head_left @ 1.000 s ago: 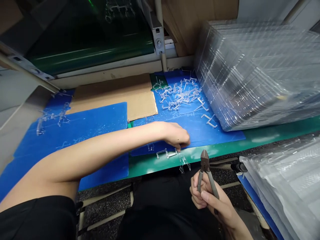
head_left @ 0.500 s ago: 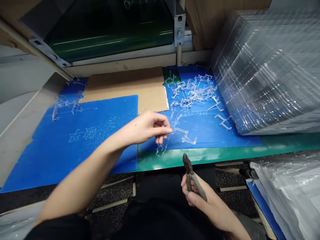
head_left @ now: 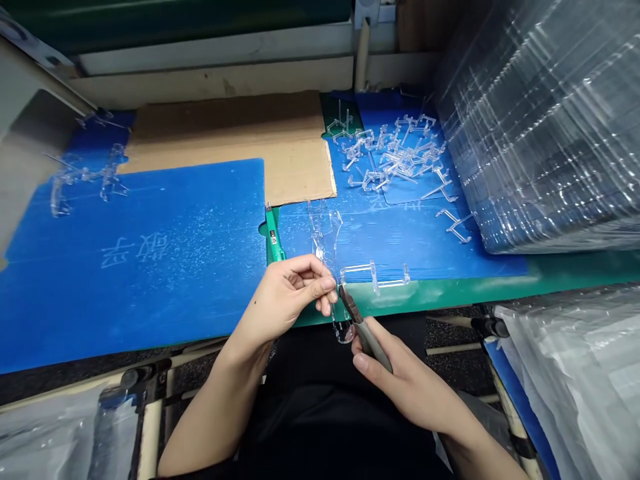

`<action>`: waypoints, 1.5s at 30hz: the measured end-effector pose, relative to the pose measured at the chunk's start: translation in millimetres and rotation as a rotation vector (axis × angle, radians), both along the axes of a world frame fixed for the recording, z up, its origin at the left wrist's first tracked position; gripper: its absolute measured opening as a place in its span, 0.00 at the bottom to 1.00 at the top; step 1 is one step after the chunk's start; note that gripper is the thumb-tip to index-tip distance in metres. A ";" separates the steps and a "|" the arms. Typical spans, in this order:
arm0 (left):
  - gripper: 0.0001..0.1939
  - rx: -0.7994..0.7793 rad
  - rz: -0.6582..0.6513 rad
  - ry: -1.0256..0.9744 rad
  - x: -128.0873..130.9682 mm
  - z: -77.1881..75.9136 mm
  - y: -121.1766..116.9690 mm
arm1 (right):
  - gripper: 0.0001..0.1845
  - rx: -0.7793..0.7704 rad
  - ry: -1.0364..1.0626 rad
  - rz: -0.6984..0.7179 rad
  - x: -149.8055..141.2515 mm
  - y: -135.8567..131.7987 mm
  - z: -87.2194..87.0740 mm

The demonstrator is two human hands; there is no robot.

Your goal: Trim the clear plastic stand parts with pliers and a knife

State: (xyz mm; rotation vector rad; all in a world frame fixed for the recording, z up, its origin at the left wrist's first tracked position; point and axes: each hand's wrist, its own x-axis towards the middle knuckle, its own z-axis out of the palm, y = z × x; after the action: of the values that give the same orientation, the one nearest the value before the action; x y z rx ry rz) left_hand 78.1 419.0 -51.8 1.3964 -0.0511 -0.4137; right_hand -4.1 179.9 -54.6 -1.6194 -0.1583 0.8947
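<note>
At a green bench (head_left: 450, 295), blue sheets (head_left: 210, 267), brown cardboard (head_left: 225, 133), hands (head_left: 285, 297) grasping a clear part (head_left: 374, 277) and pliers (head_left: 369, 339), pale frame (head_left: 280, 79) behind.

Lower centre: clear plastic part (head_left: 373, 277), branched, held. Dark-headed, grey-handled cutters (head_left: 361, 320) tilted up-left, tip at part.

Head-worn single view, facing forward and down, near worktop (head_left: 200, 267).

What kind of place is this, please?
Probably a factory workbench: a hand holds cutting pliers at a clear plastic part, more clear plastic pieces lie scattered, and clear plastic trays seem stacked at the side.
</note>
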 end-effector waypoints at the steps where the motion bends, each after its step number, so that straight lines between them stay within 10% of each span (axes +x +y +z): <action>1: 0.12 0.000 -0.003 -0.004 0.2 -0.2 -0.3 | 0.20 -0.001 -0.003 -0.003 -0.1 -0.1 0.4; 45: 0.12 0.018 -0.012 0.055 -0.1 -2.5 -34.8 | 0.19 0.035 0.013 0.012 4.3 -32.4 -1.7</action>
State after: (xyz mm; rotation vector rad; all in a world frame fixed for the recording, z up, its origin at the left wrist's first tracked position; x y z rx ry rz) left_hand 78.0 384.2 -54.4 1.4021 -0.0114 -0.4633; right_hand 0.2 147.5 -56.3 -1.5811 -0.1733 0.9067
